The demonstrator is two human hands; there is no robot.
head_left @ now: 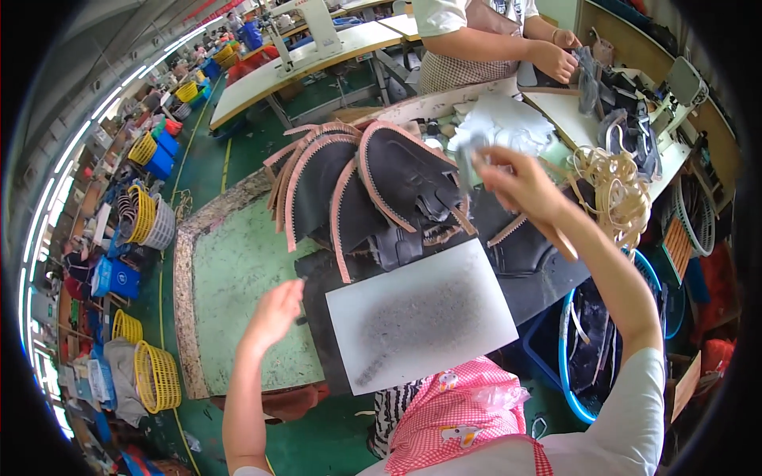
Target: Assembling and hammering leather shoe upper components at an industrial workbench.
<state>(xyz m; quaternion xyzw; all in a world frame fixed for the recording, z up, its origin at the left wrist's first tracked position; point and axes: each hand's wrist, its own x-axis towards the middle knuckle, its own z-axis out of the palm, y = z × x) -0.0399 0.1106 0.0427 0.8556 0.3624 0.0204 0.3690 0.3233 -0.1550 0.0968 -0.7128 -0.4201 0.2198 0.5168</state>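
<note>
The person's right hand is over the far part of the green tabletop, fingers bent at a blurred pale object; whether they grip it cannot be told. The left hand, fingers bunched, is left of a smudged white board; its grip is unclear. Black pieces with pink toothed edges lie heaped beyond the board.

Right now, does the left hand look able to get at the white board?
Probably yes: the left hand is just left of the white board, with nothing standing between them; the black sheet there looks flat.
</note>
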